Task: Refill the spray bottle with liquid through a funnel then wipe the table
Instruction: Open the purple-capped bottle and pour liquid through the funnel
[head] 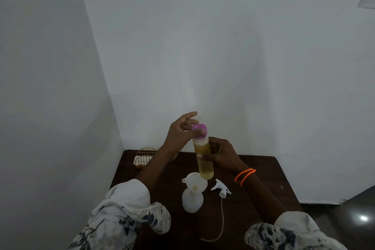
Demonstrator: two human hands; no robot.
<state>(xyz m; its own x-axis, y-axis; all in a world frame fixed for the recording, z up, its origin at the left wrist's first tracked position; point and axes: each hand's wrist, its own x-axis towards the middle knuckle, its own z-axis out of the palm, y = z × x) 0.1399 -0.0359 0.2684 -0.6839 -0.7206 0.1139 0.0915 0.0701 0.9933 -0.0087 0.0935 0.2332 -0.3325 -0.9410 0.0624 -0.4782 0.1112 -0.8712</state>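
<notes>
A clear bottle of yellow liquid [204, 163] is held upright above the dark wooden table [261, 170]. My right hand [223, 153] grips its body from the right. My left hand [180, 134] has thumb and fingers on its purple cap [199, 130]. Below it stands the white spray bottle [192, 199] with a white funnel [195, 182] in its neck. The white trigger sprayer head [221, 189] lies on the table to the right, its thin tube trailing toward me.
A small gold wire rack [144, 157] sits at the table's far left corner. White walls close in behind and to the left. The table's right edge drops to a dark floor [355, 213].
</notes>
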